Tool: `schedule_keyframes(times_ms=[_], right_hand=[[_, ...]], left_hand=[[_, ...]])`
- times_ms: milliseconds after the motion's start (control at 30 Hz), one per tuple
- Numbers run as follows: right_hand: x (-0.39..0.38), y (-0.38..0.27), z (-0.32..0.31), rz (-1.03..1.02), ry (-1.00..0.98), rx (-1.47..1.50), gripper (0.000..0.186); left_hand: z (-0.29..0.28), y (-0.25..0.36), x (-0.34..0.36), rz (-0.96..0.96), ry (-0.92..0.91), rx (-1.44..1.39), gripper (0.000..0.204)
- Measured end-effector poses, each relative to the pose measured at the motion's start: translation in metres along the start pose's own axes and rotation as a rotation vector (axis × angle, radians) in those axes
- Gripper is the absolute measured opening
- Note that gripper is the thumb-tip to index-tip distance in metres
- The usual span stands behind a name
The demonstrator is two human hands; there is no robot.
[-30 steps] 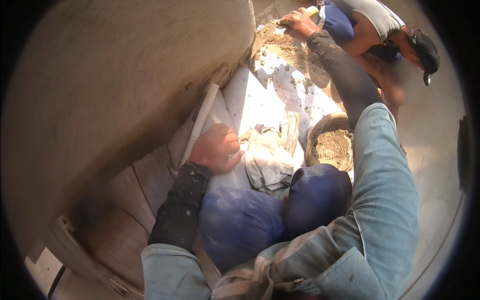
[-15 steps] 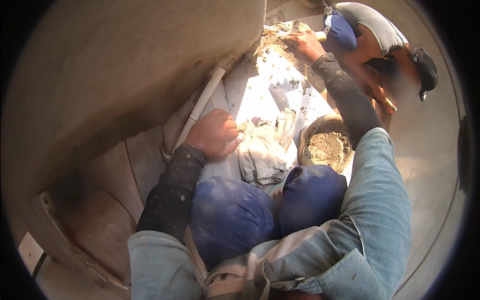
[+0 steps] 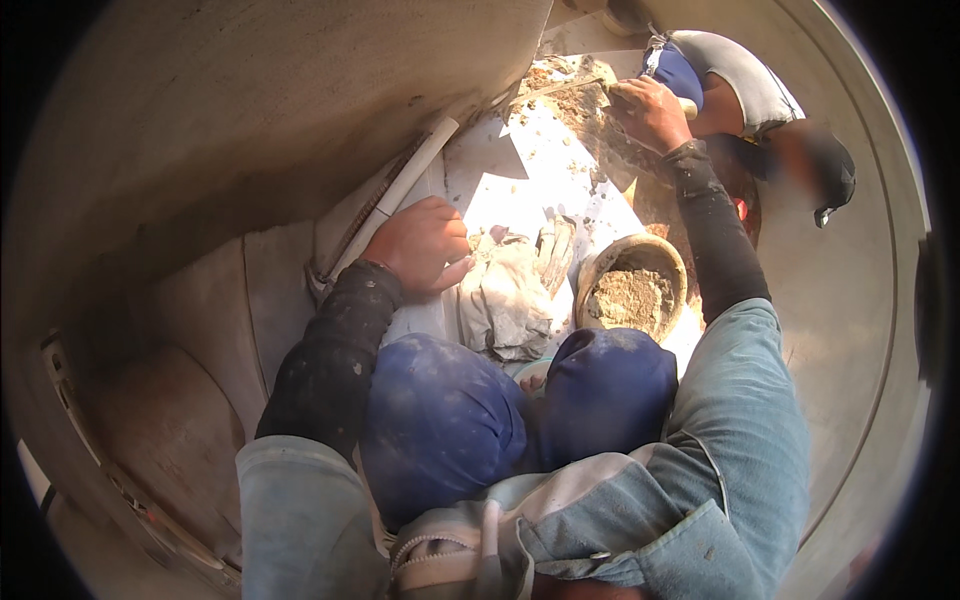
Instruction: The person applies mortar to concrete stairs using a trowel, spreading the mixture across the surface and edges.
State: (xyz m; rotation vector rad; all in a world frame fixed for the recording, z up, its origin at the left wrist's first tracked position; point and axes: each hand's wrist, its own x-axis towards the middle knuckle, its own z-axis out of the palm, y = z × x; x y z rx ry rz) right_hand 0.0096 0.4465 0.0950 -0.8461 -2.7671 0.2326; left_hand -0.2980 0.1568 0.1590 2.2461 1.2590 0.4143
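Note:
My right hand is wrapped round the pale handle of a trowel at the far end of the work area. The narrow blade points left, over loose, crumbly mortar along the foot of the wall. My left hand is closed in a loose fist above my left knee, with nothing visible in it. Just right of that fist lies a crumpled whitish cloth or bag. A round tub of grey-brown mortar stands beyond my right knee, below my right forearm.
A large curved wall rises on the left, with a pale pipe leaning along its base. A co-worker in a grey top and dark cap bends down at the far right. A curved pale wall bounds the right side.
My right hand has drawn right and slightly nearer, and the trowel blade now shows. The co-worker's head has dipped lower. My left hand stays in its fist.

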Motion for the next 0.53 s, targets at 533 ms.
schedule_keyframes(times_ms=[533], right_hand=[[0.024,-0.046,0.031,0.009,-0.406,-0.066,0.043]], left_hand=[[-0.007,0.001,0.000,-0.007,-0.055,-0.008,0.017]])
